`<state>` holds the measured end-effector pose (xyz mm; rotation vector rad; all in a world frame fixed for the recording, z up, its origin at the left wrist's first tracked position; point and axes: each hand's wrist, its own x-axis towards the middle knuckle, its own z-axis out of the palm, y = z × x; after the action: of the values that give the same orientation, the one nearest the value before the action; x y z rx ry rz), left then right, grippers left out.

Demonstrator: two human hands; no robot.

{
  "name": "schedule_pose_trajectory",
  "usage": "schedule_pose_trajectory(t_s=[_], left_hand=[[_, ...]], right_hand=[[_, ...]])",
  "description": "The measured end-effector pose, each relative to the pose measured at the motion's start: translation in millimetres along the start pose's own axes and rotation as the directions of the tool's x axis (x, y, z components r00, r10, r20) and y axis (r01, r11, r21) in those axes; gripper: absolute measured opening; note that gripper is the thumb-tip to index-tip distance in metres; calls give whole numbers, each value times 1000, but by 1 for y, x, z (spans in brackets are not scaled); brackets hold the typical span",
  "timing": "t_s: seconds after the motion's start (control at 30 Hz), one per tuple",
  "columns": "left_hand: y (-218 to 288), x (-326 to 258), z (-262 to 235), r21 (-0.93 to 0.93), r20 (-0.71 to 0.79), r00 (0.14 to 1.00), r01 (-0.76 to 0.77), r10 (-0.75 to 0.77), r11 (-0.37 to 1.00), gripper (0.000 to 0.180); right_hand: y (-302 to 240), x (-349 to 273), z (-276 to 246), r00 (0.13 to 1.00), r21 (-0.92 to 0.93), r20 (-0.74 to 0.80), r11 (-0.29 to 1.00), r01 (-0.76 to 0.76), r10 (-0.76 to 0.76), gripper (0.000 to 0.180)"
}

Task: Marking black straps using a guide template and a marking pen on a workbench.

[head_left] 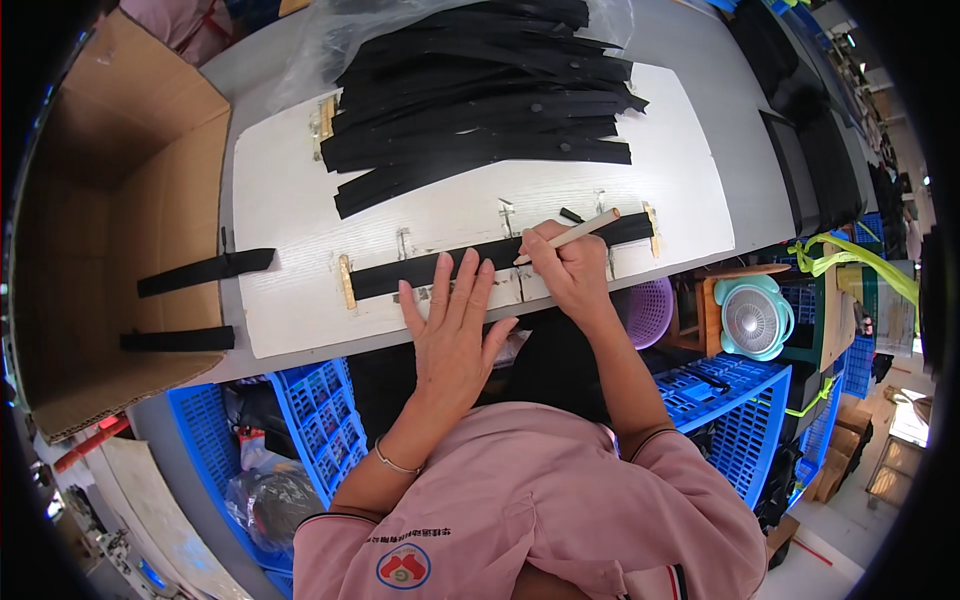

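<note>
A long black fabric strip (390, 278) lies across the lower part of a white board (290, 215), between two yellowish end stops (347, 282). My left hand (449, 325) rests flat on the strip's left half, fingers spread. In my right hand (568, 268) is a pale marking pencil (582, 234), its tip down on the strip near the middle. A small black piece, perhaps a cap (571, 215), lies just above the strip. Dark guide marks (507, 212) show on the board along the strip's edge. Farther back, a heap of black strips (480, 90) covers the board's top.
A cardboard box (150, 150) stands at the left, with two black strips (205, 272) over its edge. Clear plastic sheeting (320, 50) lies behind the heap. Blue crates (320, 425) stand below the table edge; a turquoise fan (752, 317) and purple basket (648, 312) are at the right.
</note>
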<state>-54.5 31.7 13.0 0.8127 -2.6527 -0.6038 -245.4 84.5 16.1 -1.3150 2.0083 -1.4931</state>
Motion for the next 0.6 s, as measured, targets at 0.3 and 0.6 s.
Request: schedule_pose_trajectory(t_s=[0.3,0.6], left_hand=[[1,0,1,10,11,1000,16,-16,1000,68],[5,0,-1,28,5,1000,25,-26,999,67]], right_hand=[[2,-12,-32,978,287,-104,947,-143,179,25],[42,-9,-91,957,157,-221,975,-157,189,27]])
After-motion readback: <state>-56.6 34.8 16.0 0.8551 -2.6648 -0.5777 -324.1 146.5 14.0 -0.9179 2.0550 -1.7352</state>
